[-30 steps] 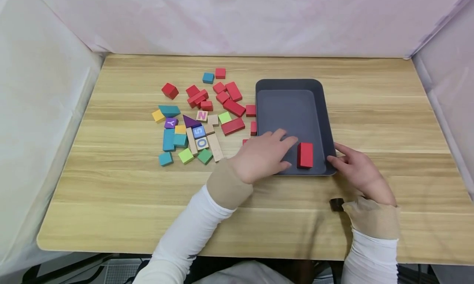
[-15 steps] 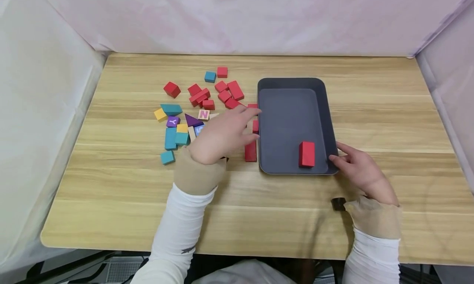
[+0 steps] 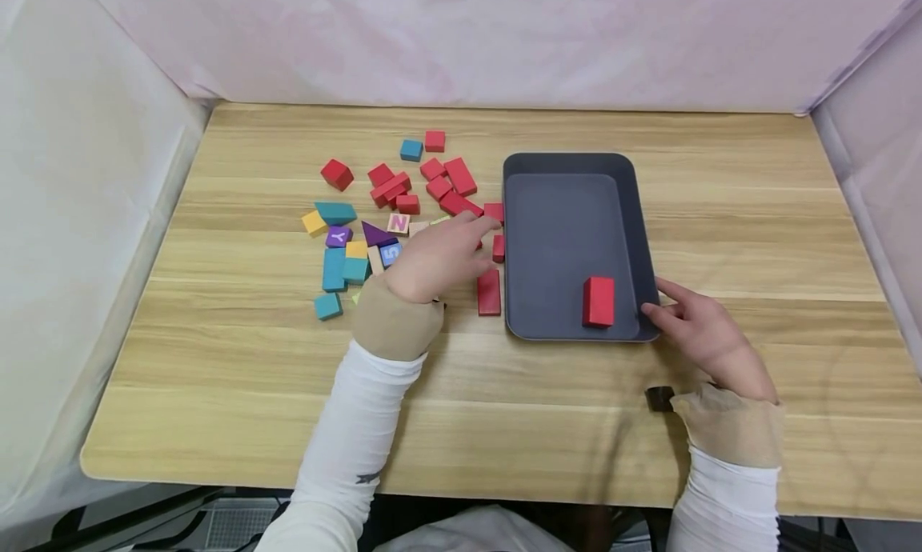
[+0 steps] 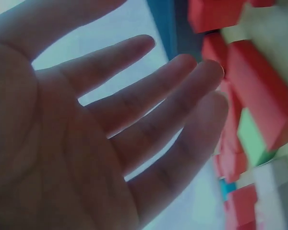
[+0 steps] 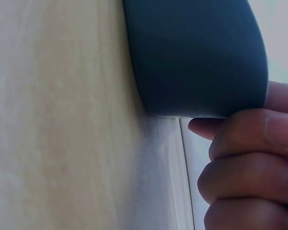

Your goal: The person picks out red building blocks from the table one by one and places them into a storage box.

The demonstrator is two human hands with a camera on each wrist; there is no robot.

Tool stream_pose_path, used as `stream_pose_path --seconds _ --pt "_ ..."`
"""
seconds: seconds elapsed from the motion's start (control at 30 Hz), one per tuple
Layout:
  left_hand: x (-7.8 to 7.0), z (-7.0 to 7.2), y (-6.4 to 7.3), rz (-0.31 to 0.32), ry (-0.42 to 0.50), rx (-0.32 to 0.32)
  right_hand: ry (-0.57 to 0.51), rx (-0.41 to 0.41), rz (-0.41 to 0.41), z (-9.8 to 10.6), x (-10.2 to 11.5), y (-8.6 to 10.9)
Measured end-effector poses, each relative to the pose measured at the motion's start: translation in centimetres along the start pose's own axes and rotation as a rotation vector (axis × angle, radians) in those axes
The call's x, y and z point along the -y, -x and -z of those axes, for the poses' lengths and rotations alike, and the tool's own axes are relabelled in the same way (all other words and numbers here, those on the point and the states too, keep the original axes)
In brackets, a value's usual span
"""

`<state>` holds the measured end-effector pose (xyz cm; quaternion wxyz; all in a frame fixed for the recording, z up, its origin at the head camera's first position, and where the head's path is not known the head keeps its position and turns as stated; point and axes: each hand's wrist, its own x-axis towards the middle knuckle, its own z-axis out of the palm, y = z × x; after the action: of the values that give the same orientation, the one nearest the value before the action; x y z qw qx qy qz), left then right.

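Observation:
My left hand (image 3: 439, 256) hovers over the right part of the block pile, its fingers extended with nothing between them. In the left wrist view a long red block (image 4: 261, 88) and a green block (image 4: 252, 136) lie beyond the fingertips. With thumb and fingers, my right hand (image 3: 709, 336) pinches the near right corner of a dark grey tray (image 3: 562, 216). The tray's wall (image 5: 197, 52) fills the top of the right wrist view. One red block (image 3: 599, 302) stands inside the tray, near its front right. Blocks under the left hand are partly hidden.
Several red blocks (image 3: 461, 176) lie left of the tray, one long red block (image 3: 488, 293) close beside it. Blue, yellow, purple, green and plain wooden pieces, such as a teal block (image 3: 334, 270), spread farther left. White walls (image 3: 504, 40) surround the wooden table (image 3: 216, 392).
My left hand has moved left from above the tray to the block pile. A long red block now shows beside the tray's left edge. The right hand stays at the tray's corner.

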<state>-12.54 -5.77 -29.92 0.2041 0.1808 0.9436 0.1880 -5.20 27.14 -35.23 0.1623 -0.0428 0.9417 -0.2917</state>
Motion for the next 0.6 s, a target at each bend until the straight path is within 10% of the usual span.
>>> stream_pose_path --seconds 0.6 --pt "-0.4 -3.1 -2.9 0.063 -0.16 -0.057 -0.019 -0.021 0.039 -0.1 -0.3 0.1"
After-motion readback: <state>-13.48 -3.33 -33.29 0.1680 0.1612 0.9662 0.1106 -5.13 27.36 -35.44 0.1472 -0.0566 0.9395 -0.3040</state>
